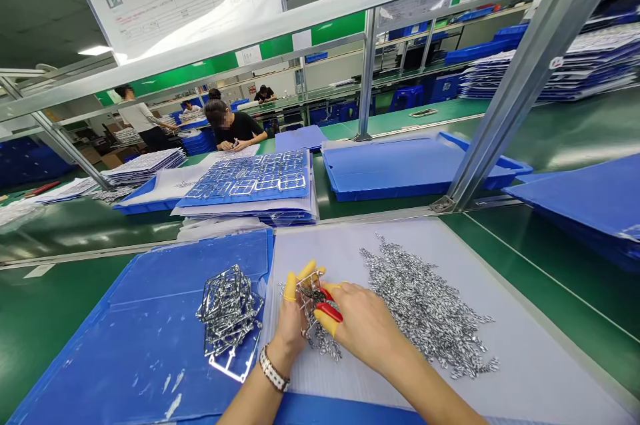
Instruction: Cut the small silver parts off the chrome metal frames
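Note:
My left hand [289, 328], with yellow finger covers and a studded bracelet at the wrist, grips a chrome-plated sprue frame [303, 305] by its edge. In my right hand [367, 322], also with yellow finger covers, are red-handled nippers [329, 312]; their jaws point into the frame and are partly hidden. Below both hands lies a small heap of shiny loose parts [326, 345] on a white sheet [345, 382]. A much larger pile of small chrome parts [425, 305] spreads to the right. Left of my hands, cut chrome frames [231, 315] are heaped on a blue board [150, 325].
Beyond the bench edge stands a stack topped with chrome frames on a blue sheet [250, 175]. A blue tray [400, 165] sits to its right. A slanted metal post [520, 85] rises at right. A co-worker [233, 128] sits across the bench.

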Demonstrator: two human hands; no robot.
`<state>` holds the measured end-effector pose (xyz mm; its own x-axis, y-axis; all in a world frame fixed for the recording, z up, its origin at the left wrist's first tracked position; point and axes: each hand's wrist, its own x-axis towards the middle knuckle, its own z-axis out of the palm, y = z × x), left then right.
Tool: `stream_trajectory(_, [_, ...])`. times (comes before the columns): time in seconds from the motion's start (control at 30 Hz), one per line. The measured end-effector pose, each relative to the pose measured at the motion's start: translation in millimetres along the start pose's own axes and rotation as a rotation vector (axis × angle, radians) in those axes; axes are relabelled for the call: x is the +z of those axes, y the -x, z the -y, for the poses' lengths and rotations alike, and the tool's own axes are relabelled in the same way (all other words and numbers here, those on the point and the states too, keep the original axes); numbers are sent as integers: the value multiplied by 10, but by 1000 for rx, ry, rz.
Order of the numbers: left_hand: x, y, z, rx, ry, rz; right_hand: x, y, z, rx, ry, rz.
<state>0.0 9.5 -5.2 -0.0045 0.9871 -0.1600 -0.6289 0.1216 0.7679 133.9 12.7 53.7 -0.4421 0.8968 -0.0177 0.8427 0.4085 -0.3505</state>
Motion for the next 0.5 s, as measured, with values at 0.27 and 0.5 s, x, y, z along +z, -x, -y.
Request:
stream_trajectory(0.27, [-17, -14, 35, 6, -17, 3, 42, -8, -51, -4, -32, -13])
stream_trajectory(0.5, [-56, -12, 58, 23, -48, 14, 28, 13, -6, -3, 45, -16])
